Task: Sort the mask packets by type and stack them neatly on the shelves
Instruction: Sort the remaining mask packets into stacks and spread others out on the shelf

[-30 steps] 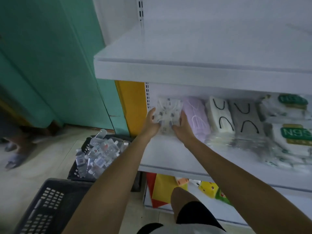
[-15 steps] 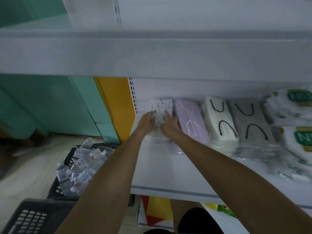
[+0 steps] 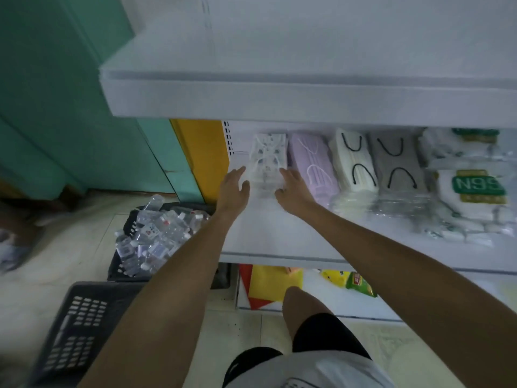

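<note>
closest in, a bare knee and dark shorts, with a black crate (image 3: 75, 326) on the floor to the left. just beyond it sits a crate of small bottles (image 3: 156, 233), heaped to the rim. both arms reach over the front lip of the middle shelf (image 3: 279, 242).

the left hand (image 3: 233, 186) holds nothing. its fingers are loose and nearly straight, just beside the lower left edge of the patterned mask packet (image 3: 268, 158). the right hand (image 3: 291, 189) lies flat with its fingers stretched out, the tips at the packet's lower right corner. i cannot tell whether either hand actually touches the wrapping.

the patterned mask packet sits at the far left of the row, up against the back wall. the purple masks (image 3: 312, 166) are touching its right side. further right come the cream masks (image 3: 354, 166), the grey masks (image 3: 397, 169) and the n95 packets (image 3: 475, 189).

placing looks about done, with squaring up perhaps left to do. what could go wrong: the wrapping looks slick, so a sleeveless wrist dragging back could pull the packet forward out of line. a sideways nudge from the right hand could shove the purple masks askew. the upper shelf (image 3: 307, 99) hangs low, so lifting the arms too soon could knock it.
</note>
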A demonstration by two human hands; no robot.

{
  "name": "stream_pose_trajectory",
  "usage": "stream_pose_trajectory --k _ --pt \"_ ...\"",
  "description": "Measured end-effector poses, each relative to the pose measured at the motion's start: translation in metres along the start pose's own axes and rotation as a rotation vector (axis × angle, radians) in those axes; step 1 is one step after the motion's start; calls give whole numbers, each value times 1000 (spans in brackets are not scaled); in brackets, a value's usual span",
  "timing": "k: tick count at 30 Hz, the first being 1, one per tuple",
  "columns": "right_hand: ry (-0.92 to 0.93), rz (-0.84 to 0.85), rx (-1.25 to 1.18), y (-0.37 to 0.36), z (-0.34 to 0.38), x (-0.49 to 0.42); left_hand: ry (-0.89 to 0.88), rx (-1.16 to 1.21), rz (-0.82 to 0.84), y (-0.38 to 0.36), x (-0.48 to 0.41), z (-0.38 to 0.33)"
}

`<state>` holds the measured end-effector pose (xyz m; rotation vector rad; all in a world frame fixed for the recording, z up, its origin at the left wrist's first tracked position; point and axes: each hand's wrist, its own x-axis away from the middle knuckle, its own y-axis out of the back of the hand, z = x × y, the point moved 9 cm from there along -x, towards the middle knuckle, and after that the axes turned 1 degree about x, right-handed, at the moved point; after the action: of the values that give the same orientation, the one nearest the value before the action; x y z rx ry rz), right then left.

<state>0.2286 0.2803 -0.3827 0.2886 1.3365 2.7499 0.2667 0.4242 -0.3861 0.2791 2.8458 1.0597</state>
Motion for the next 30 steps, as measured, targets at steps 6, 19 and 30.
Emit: stream_pose_trajectory --k 6,19,30 --pt "188 149 146 11 24 116 -181 -73 88 50 95 -38" --pt "783 -463 354 278 155 272 -958 -422 87 99 208 -263" --pt "66 -321 541 429 -35 245 -759 -529 35 26 156 -471"
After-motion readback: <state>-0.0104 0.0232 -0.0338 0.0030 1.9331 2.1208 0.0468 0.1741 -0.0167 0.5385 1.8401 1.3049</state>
